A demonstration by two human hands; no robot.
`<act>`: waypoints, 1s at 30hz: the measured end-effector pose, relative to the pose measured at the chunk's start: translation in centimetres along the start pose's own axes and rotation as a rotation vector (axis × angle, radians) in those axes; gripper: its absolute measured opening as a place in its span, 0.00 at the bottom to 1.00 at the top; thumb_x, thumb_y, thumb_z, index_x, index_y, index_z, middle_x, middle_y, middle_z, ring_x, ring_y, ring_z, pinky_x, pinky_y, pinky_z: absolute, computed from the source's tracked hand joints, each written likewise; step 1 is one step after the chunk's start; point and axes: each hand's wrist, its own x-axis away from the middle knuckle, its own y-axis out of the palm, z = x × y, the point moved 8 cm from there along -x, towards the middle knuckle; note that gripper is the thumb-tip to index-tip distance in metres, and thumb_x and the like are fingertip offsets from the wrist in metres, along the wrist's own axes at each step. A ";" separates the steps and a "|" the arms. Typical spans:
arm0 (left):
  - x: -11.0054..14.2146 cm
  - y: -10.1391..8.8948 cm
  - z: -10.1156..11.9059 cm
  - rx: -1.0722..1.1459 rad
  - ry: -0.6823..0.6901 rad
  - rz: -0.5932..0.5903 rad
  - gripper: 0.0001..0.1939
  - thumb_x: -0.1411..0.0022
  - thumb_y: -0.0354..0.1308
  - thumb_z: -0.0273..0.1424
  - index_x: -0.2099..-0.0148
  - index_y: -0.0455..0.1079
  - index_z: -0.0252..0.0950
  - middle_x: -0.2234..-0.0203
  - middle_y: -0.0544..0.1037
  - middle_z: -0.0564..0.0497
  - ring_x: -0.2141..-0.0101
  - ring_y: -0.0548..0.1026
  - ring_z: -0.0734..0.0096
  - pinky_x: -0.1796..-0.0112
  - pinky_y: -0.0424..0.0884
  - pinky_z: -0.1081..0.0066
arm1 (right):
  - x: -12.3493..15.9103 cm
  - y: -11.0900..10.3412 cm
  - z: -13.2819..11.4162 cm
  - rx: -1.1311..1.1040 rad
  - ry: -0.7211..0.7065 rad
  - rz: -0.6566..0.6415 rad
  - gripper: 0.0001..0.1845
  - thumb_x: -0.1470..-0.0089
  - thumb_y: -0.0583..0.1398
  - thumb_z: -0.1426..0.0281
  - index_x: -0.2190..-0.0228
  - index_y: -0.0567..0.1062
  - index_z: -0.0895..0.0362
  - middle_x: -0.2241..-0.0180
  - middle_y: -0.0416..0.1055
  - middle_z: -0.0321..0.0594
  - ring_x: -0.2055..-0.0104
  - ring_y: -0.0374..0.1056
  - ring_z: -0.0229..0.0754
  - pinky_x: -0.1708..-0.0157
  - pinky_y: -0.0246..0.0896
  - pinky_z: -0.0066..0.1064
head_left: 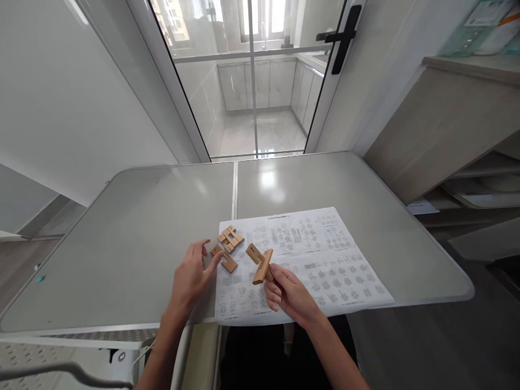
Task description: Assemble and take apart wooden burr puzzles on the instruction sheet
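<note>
My right hand (290, 295) pinches a joined pair of wooden puzzle pieces (262, 266) between thumb and fingers, raised over the printed sheet. One bar of the pair crosses the other at an angle, and a dark mark shows on the far bar. Beside the sheet's left edge, my left hand (193, 273) has its thumb and fingers apart. Its thumb reaches a flat notched wooden piece (229, 264); whether it presses on the piece I cannot tell. Just beyond lies a cluster of several wooden puzzle pieces (231, 238), set close together.
The printed instruction sheet (300, 260) with small diagrams lies on the grey table (162, 216) and reaches its front edge. A glass door (260, 108) with a black handle (345, 38) stands behind the table. To the right is a wooden shelf unit (447, 119).
</note>
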 end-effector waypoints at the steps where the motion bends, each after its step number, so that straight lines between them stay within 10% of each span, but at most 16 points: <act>1: 0.4 -0.3 0.7 0.052 0.070 0.019 0.26 0.31 0.55 0.50 0.41 0.70 0.38 0.60 0.76 0.47 0.66 0.74 0.62 0.62 0.71 0.65 | 0.0 0.1 0.0 0.011 0.004 -0.005 0.25 0.38 0.66 0.49 0.70 0.66 0.54 0.79 0.54 0.26 0.80 0.49 0.31 0.79 0.60 0.25; 4: 2.1 -0.4 3.0 0.333 0.275 -0.030 0.25 0.32 0.61 0.46 0.39 0.68 0.39 0.52 0.77 0.43 0.55 0.76 0.58 0.49 0.72 0.59 | -0.1 0.5 0.2 0.066 0.022 -0.037 0.24 0.37 0.65 0.48 0.69 0.66 0.55 0.80 0.54 0.25 0.80 0.50 0.31 0.80 0.62 0.25; 8: 4.5 1.3 4.9 0.691 0.371 -0.270 0.58 0.49 0.77 0.47 0.25 0.49 0.47 0.35 0.69 0.37 0.39 0.72 0.47 0.38 0.67 0.51 | 0.2 1.7 0.4 0.232 0.050 -0.124 0.24 0.35 0.63 0.48 0.67 0.68 0.55 0.80 0.55 0.24 0.81 0.53 0.31 0.79 0.65 0.27; 14: 6.5 2.8 5.4 0.899 0.337 -0.427 0.68 0.56 0.81 0.46 0.22 0.44 0.49 0.39 0.73 0.38 0.40 0.73 0.45 0.36 0.65 0.47 | 0.5 4.2 0.9 0.429 0.120 -0.216 0.27 0.35 0.60 0.44 0.67 0.68 0.56 0.80 0.58 0.25 0.81 0.59 0.32 0.78 0.67 0.27; 23: 6.3 -1.8 -0.3 0.961 0.403 -0.108 0.46 0.47 0.70 0.58 0.33 0.66 0.39 0.48 0.78 0.38 0.47 0.77 0.46 0.44 0.73 0.53 | 1.1 4.4 1.8 0.535 0.230 -0.197 0.28 0.36 0.61 0.44 0.72 0.62 0.53 0.81 0.56 0.25 0.82 0.53 0.30 0.80 0.64 0.25; 30: 5.1 -0.9 -4.3 0.309 0.178 0.118 0.40 0.47 0.74 0.48 0.37 0.66 0.41 0.43 0.76 0.42 0.45 0.75 0.48 0.43 0.73 0.50 | -0.5 3.3 0.9 0.819 0.101 0.074 0.29 0.35 0.56 0.41 0.69 0.66 0.53 0.80 0.63 0.28 0.79 0.60 0.35 0.74 0.64 0.30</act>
